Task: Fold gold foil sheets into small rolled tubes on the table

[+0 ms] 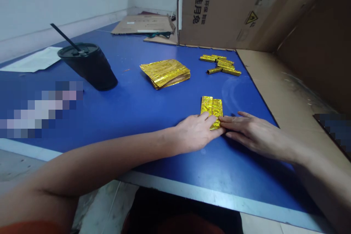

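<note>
A sheet of shiny gold foil paper, its sides folded in toward a seam down the middle, lies on the blue table in front of me. My left hand rests across its near left part, fingers curled and pressed onto it. From the right, my right hand reaches in with fingers stretched out, their tips touching the paper's right edge. The part of the sheet under my left fingers is hidden. Farther back lies a stack of flat gold foil sheets. Several small rolled or folded gold foil pieces sit in a loose pile at the back right.
A dark tumbler with a straw stands at the left, near a white sheet. Flattened cardboard lies at the back. A large cardboard box walls off the back right, its flap along the table's right side.
</note>
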`<state>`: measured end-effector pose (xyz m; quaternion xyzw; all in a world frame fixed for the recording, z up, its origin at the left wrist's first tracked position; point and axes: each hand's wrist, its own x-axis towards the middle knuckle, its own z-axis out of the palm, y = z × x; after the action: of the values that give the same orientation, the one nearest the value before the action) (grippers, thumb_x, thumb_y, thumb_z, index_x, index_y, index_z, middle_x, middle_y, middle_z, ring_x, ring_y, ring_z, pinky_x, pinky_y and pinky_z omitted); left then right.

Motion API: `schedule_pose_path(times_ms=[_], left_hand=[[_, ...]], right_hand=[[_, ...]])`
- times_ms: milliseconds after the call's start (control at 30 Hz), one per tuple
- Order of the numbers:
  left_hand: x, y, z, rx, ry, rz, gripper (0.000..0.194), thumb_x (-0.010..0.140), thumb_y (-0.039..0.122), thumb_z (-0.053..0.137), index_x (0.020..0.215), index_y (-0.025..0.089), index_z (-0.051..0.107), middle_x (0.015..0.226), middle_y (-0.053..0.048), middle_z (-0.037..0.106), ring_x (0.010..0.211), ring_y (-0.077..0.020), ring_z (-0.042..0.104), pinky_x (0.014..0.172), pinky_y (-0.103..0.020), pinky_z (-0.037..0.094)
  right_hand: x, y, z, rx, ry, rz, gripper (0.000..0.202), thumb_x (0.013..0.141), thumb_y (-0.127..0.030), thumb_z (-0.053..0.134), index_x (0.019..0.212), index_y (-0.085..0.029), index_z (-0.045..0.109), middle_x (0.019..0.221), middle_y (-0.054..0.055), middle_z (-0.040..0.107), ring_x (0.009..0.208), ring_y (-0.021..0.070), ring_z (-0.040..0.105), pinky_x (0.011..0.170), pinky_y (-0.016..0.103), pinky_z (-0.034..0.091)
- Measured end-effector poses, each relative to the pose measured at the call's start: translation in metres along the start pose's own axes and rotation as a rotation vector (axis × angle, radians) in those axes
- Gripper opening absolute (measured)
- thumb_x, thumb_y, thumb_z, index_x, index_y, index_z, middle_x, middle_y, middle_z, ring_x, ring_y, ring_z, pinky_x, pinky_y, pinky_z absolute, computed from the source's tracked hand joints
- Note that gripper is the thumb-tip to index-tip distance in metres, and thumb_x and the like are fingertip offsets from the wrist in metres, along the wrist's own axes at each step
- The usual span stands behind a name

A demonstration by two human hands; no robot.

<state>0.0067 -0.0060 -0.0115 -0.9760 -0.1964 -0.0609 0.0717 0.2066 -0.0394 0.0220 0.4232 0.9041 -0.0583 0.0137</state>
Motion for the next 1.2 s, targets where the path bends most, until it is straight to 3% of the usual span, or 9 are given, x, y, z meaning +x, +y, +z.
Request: schedule_pose_path(times_ms=[200,467,633,767,867,1000,1200], left_hand=[[-0.008,0.011,-0.002,0.026,0.03,-0.027,0.034,0.084,0.019,0.04,0.117,0.018,0.046,0.101,-0.01,0.051,0.092,-0.0219,0.048,0.077,-0.032,0.038],[-0.011,0.006,-0.013,0.048,-0.018,-0.076,0.033,0.084,0.022,0.042,0.115,0.026,0.05,0.092,-0.009,0.055,0.086,-0.0232,0.05,0.075,-0.035,0.034],[-0.013,0.002,-0.016,0.038,-0.088,-0.107,0.034,0.085,0.023,0.038,0.118,0.028,0.049,0.103,-0.01,0.057,0.094,-0.0257,0.051,0.087,-0.044,0.028],[-0.013,0.0,-0.017,0.017,-0.149,-0.14,0.038,0.084,0.025,0.041,0.121,0.032,0.044,0.121,-0.009,0.05,0.111,-0.0309,0.044,0.093,-0.052,0.02],[-0.013,-0.003,-0.018,-0.019,-0.196,-0.153,0.042,0.084,0.023,0.041,0.124,0.033,0.039,0.131,-0.009,0.041,0.119,-0.0328,0.037,0.095,-0.054,0.019],[-0.014,-0.009,-0.018,-0.096,-0.245,-0.137,0.04,0.085,0.026,0.04,0.125,0.03,0.038,0.136,-0.013,0.034,0.122,-0.0358,0.032,0.093,-0.057,0.021],[-0.013,-0.013,-0.016,-0.22,-0.25,-0.156,0.039,0.086,0.032,0.039,0.125,0.025,0.036,0.139,-0.017,0.027,0.126,-0.0359,0.023,0.094,-0.057,0.021]], right_hand=[[0.003,-0.003,-0.001,-0.111,0.022,0.042,0.029,0.088,-0.029,0.037,0.102,-0.023,0.062,0.112,0.005,0.061,0.098,0.0215,0.057,0.089,0.045,0.038],[0.005,-0.01,-0.007,-0.148,0.043,0.018,0.025,0.086,-0.029,0.041,0.091,-0.023,0.065,0.1,0.006,0.064,0.087,0.0206,0.057,0.082,0.041,0.041],[0.003,-0.016,-0.004,-0.215,0.035,0.047,0.026,0.085,-0.03,0.042,0.097,-0.021,0.063,0.101,0.007,0.064,0.09,0.0231,0.057,0.087,0.044,0.038],[0.002,-0.021,-0.002,-0.251,0.022,0.049,0.029,0.084,-0.032,0.042,0.101,-0.02,0.062,0.108,0.01,0.061,0.097,0.026,0.056,0.092,0.048,0.034],[0.002,-0.026,-0.002,-0.261,0.036,0.068,0.031,0.083,-0.032,0.044,0.102,-0.017,0.062,0.111,0.012,0.06,0.102,0.0283,0.054,0.092,0.049,0.035],[0.001,-0.028,0.001,-0.202,0.018,0.044,0.041,0.082,-0.034,0.045,0.116,-0.013,0.055,0.129,0.014,0.047,0.117,0.0282,0.043,0.099,0.048,0.029],[0.0,-0.028,0.004,-0.113,-0.02,0.036,0.052,0.081,-0.042,0.045,0.121,-0.009,0.049,0.13,0.018,0.044,0.121,0.0268,0.039,0.101,0.045,0.028]])
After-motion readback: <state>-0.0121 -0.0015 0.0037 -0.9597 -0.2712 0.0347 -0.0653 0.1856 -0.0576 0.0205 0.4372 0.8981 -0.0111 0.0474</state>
